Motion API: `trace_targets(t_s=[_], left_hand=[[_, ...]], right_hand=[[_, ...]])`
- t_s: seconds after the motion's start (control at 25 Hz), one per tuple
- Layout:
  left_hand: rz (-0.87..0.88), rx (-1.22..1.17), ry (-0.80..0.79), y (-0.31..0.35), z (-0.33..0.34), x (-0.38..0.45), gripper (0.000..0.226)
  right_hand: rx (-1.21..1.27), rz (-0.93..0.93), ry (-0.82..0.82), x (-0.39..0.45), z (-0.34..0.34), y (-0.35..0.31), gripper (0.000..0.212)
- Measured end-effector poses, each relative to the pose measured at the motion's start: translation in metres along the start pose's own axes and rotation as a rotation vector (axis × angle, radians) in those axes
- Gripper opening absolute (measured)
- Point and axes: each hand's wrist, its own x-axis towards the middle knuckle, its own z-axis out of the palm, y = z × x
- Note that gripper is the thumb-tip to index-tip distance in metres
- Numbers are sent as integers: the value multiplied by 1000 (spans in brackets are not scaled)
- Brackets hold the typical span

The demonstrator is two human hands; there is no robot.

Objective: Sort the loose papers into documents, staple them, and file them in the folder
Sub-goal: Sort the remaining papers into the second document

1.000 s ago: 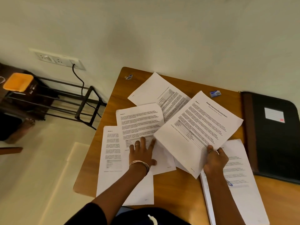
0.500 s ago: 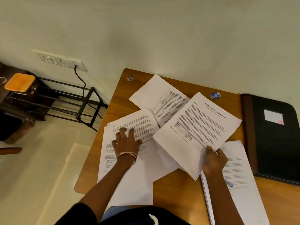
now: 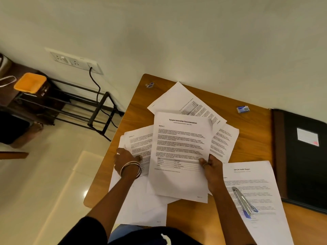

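My right hand (image 3: 211, 167) pinches the right edge of a printed sheet headed "Sample Internship Documentation" (image 3: 180, 147), held over the middle of the wooden table (image 3: 251, 121). My left hand (image 3: 124, 160), bangles on its wrist, grips the left edge of a "Section" page (image 3: 139, 140) lying on other loose sheets (image 3: 141, 200). Two more pages (image 3: 178, 99) fan out behind. A "Sample Health Report" stack (image 3: 256, 177) lies at the right with a silver and blue stapler (image 3: 245, 202) on it. The black folder (image 3: 304, 165) lies shut at the far right.
A small blue staple box (image 3: 243, 109) sits near the table's far edge, and a sticker (image 3: 150, 85) marks the far left corner. Left of the table stand a black metal rack (image 3: 79, 106), an orange-lidded box (image 3: 30, 83) and a wall socket with a cable (image 3: 76, 61).
My right hand swung the internship sheet left and turned it upright over the table's middle. My left hand slid left from the centre pages to the left edge of the pile.
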Motion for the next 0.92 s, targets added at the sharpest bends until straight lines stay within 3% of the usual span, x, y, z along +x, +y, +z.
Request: trace_targets(t_s=[0.24, 0.36, 0.48, 0.6, 0.68, 0.8, 0.88, 0.92], left_hand=[[112, -202, 34, -9, -4, 9, 32], [197, -479, -14, -1, -20, 3, 35], [439, -671, -141, 3, -38, 1, 66], [599, -682, -320, 4, -47, -1, 42], [531, -822, -459, 10, -52, -11, 33], [240, -982, -606, 18, -58, -22, 20], [295, -914, -647, 18, -60, -23, 18], [385, -845, -629, 17, -60, -24, 30]], right_hand=[[55, 0, 21, 0, -4, -2, 29], [125, -7, -32, -4, -8, -5, 27], [70, -43, -93, -6, -6, -2, 23], [-13, -98, -105, -6, 3, -1, 20], [-14, -102, -86, -6, 9, -1, 17], [77, -99, -73, -14, 17, -9, 26], [97, -105, -91, -14, 20, -10, 29], [97, -104, -109, -13, 21, -9, 30]])
